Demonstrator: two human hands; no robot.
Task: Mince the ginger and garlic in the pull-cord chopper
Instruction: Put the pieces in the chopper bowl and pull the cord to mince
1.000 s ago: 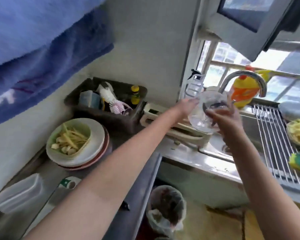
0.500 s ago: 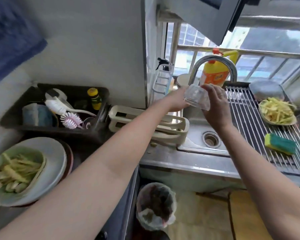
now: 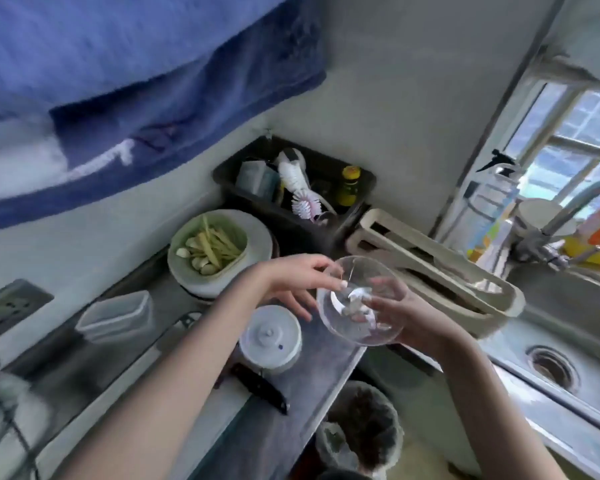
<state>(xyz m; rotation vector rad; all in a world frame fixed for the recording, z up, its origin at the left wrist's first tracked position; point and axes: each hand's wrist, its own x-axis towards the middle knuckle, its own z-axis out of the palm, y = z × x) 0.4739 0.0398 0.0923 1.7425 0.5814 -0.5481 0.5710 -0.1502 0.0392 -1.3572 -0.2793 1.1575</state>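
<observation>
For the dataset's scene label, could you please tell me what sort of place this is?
Most likely a small home kitchen: a steel sink with a tap, a bin of dish brushes, and a bowl of ginger and garlic on the counter.

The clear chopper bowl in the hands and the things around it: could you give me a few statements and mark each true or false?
1. The right hand holds the clear plastic chopper bowl. True.
2. The ginger strips and garlic cloves are in that bowl. False: they lie in the pale green bowl.
3. The white round chopper lid sits on the steel counter. True.
4. The black-handled knife is in the left hand. False: it lies on the counter.
</observation>
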